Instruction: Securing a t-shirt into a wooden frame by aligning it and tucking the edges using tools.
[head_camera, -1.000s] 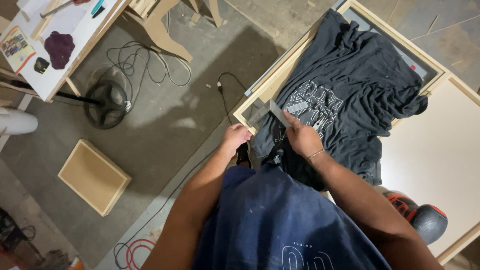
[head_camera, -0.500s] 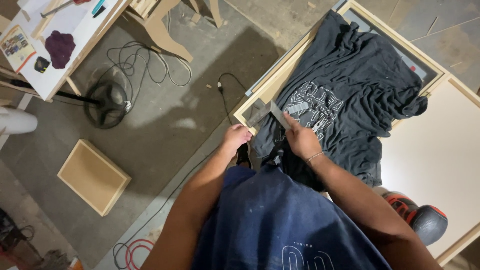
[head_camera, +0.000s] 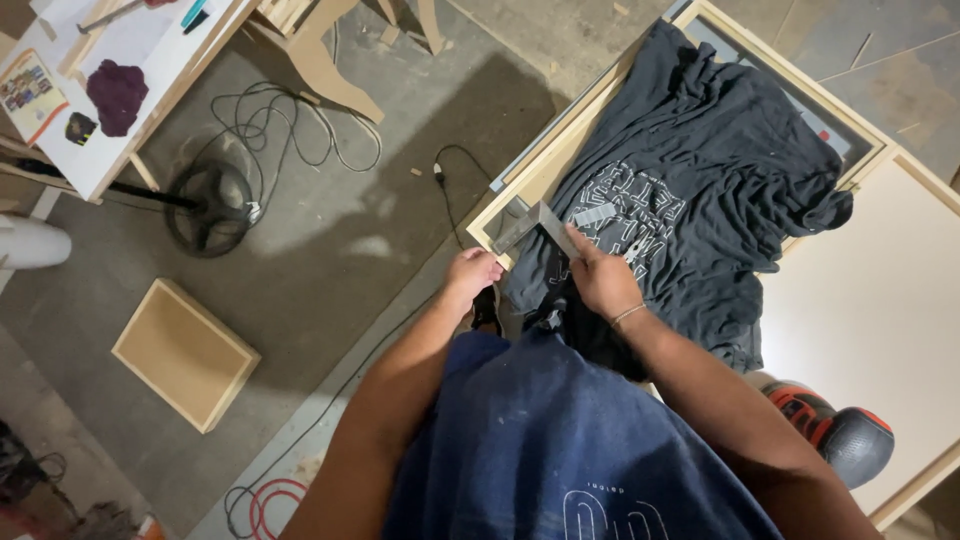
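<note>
Right hand (head_camera: 603, 282) clamped on grey metal square (head_camera: 541, 226) at wooden frame (head_camera: 520, 193) corner beside dark shirt (head_camera: 690, 190); left hand (head_camera: 473, 272) curled at near edge, grip unclear.

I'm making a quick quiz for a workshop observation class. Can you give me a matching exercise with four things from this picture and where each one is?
Things:
1. dark T-shirt
2. metal square
3. shallow wooden box
4. purple cloth

Places:
A. on the white table at top left
B. on the floor at left
C. spread over the wooden frame
D. at the frame's corner, under the right hand

Pairs: 1-C, 2-D, 3-B, 4-A
</note>
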